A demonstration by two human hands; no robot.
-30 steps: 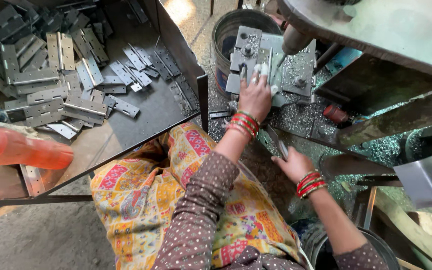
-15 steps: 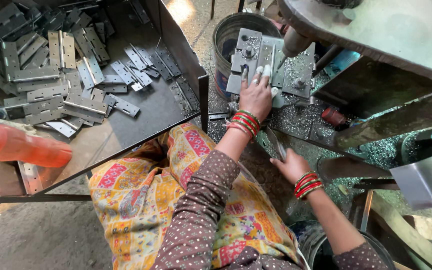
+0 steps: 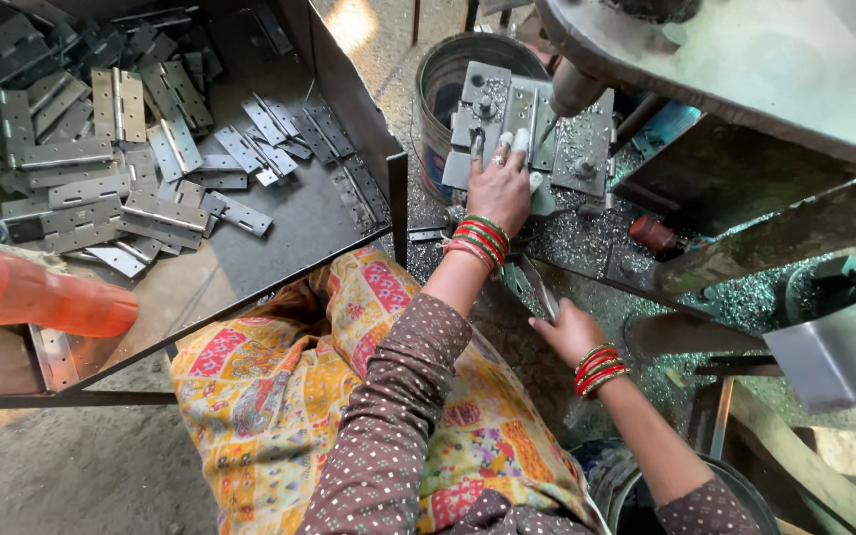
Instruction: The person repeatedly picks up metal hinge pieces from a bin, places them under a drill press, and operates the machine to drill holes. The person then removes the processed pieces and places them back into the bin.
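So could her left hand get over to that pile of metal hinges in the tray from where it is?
Probably yes. The left hand rests on the metal fixture beside the tray. Only the tray's raised wall stands between it and the hinges; nothing covers them, though the far ones may need a lean.

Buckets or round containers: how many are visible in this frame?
2: a metal bucket beyond the left hand, and a dark one under the right forearm, partly hidden. Others may be out of view.

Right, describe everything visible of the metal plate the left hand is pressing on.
The metal fixture plate is grey, flat and roughly rectangular, built of several blocks with bolts and holes, and dusted with shavings. It lies under the machine head, partly over a round metal bucket. The left hand rests fingers-spread on its near edge.
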